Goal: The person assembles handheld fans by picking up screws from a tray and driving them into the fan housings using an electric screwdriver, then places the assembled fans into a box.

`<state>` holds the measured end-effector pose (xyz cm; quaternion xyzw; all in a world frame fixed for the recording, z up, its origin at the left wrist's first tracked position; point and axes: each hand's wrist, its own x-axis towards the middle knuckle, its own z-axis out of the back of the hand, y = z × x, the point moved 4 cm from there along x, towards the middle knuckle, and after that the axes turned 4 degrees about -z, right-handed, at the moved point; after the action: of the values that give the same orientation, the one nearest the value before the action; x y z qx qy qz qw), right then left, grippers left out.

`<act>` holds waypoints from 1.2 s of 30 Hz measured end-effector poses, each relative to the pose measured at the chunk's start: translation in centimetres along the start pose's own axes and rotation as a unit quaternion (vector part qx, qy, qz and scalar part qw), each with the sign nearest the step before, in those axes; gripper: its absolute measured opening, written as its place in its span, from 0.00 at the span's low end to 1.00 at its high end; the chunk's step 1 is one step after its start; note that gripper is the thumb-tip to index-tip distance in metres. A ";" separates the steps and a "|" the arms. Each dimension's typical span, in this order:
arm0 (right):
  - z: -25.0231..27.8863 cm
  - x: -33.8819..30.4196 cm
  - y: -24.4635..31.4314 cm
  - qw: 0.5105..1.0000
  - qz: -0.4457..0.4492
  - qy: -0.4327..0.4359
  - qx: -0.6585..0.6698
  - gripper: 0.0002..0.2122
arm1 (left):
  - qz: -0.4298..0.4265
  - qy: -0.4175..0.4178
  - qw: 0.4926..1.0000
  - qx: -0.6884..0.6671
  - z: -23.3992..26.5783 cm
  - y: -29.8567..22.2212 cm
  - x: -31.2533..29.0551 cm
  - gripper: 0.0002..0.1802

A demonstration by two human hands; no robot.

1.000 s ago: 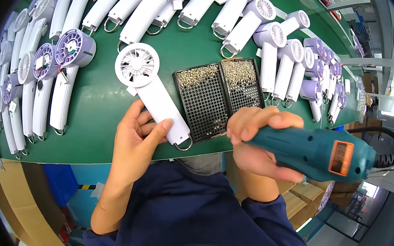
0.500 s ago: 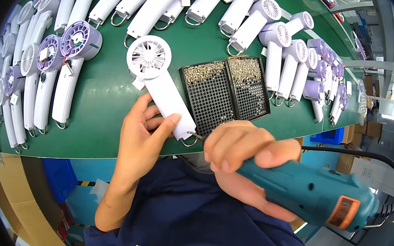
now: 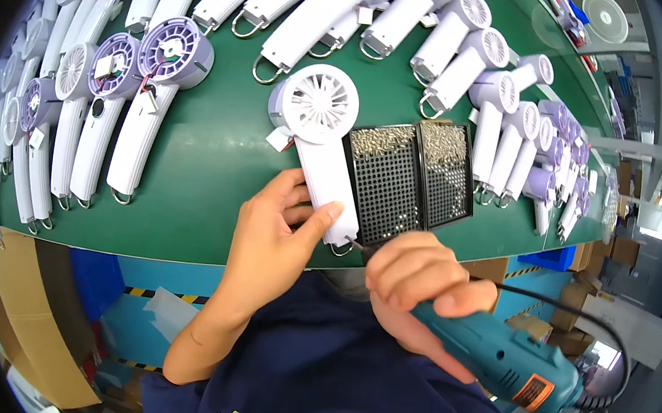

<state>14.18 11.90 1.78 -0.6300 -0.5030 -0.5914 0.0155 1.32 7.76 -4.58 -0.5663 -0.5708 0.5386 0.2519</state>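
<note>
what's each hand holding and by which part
The left hand holds a fan by the lower part of its handle; the right hand grips a teal screwdriver around the front of its body, near the bit.

- one left hand (image 3: 275,241), one right hand (image 3: 420,280), so I count two
- one teal power screwdriver (image 3: 494,346)
- one black tray (image 3: 385,192), two sections
- screws (image 3: 382,142): can't count 'em from here
- one fan (image 3: 326,178) in hand
- twenty-plus other fans (image 3: 141,138), too overlapped for me
- two blue bins (image 3: 93,282)
</note>
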 end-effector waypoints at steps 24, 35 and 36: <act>1.3 0.9 4.5 0.991 -0.060 -0.026 0.118 0.29 | -0.063 0.033 0.997 -0.037 -0.6 -0.7 -2.3 0.28; 4.9 1.1 5.3 0.989 -0.029 -0.128 0.061 0.34 | -0.046 -0.077 0.989 -0.118 -1.6 -1.5 -3.9 0.25; 5.8 0.7 4.8 0.989 -0.065 -0.121 0.047 0.36 | -0.027 -0.067 0.989 -0.125 -1.2 -1.5 -3.8 0.24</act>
<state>21.34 13.55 3.36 -0.6617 -0.5682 -0.4861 -0.0545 2.67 5.00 -1.63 -0.5403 -0.6643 0.4929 0.1542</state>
